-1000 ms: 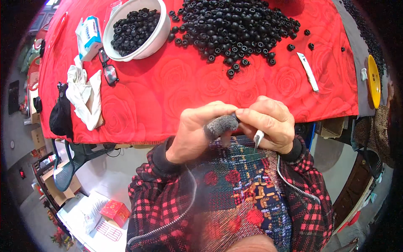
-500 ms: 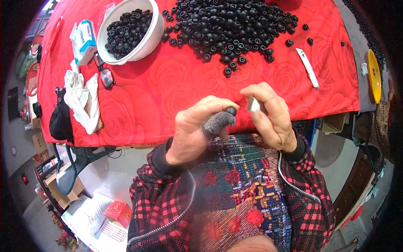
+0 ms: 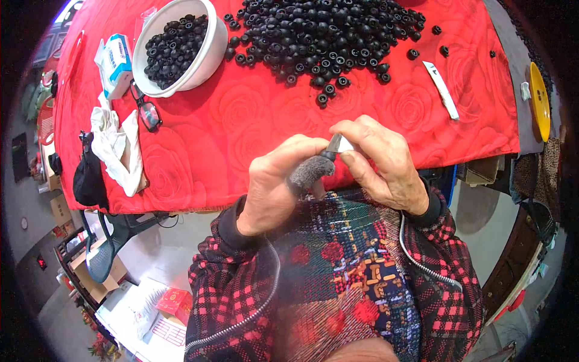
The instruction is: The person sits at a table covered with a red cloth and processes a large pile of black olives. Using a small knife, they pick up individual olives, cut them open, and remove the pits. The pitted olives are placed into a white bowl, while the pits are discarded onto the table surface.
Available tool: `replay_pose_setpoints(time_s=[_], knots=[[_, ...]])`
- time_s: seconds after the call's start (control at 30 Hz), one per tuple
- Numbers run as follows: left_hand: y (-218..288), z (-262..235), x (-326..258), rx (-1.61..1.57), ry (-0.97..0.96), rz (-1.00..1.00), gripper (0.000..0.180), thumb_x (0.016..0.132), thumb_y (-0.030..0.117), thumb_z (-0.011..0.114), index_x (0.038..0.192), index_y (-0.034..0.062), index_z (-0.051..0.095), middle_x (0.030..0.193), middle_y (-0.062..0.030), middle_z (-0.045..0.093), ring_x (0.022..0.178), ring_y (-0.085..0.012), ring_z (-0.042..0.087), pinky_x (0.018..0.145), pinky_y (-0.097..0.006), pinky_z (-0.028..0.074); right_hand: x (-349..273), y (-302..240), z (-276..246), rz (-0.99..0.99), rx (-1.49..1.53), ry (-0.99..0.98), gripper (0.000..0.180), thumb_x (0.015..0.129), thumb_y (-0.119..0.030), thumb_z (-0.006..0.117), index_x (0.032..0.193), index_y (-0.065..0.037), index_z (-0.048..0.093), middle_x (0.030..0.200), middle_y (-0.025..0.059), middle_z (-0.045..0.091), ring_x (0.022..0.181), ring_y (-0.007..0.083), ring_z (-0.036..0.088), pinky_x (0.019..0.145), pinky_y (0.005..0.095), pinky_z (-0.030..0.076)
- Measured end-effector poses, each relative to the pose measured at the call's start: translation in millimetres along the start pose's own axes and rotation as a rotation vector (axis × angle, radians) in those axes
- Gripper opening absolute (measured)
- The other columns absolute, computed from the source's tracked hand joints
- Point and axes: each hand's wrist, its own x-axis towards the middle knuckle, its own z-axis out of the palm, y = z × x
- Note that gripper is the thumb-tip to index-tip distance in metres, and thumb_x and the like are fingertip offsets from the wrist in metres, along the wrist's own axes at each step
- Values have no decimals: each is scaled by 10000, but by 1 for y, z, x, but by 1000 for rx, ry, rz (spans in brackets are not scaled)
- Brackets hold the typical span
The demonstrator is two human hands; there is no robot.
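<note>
1. The left hand (image 3: 274,184) has a grey fuzzy cover on one finger (image 3: 309,172). Its fingers are curled in tight and pinch a small black rubber ring piece (image 3: 331,155) at the tip of the grey finger.
2. The right hand (image 3: 383,163) has its fingers closed around a small white-handled tool (image 3: 345,145). The tool's tip touches the small black piece.
3. The black piece sits right between the two hands, just in front of the red table cloth's near edge. Both hands touch it, so neither is nearer. The tool points from the right hand toward the left, slanting a little down.
4. The table with the red rose-pattern cloth (image 3: 241,127) lies past the hands.
5. On the far side of the red cloth is a big heap of black rubber rings (image 3: 319,33).
6. On the far left of the cloth stands a white round bowl (image 3: 208,57) with more black rings in it.
7. Beside the bowl, on the cloth, lie dark glasses (image 3: 146,111) and a white crumpled cloth (image 3: 117,148).
8. On the cloth's right side lies a white flat stick (image 3: 441,89).
</note>
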Motion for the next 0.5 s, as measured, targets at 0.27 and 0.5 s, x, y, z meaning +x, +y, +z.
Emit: replay_pose_setpoints(time_s=[0.27,0.5], knots=[[-1,-1,0,14,0,-56,256,888,-46,543,1134,-13,608,907,-47,564,661,-92,584,569,-220,470,0,8,0,-41,32,0,286,788,-66,646,1050,20,569,784,152,542,671,326,569,571,395,457],[-3,-2,1,-14,11,-98,244,900,-28,544,1133,-5,610,895,-46,578,657,-95,586,568,-223,471,1,13,-1,-58,73,-22,250,794,-58,641,1027,13,581,788,144,551,675,315,573,581,391,460]])
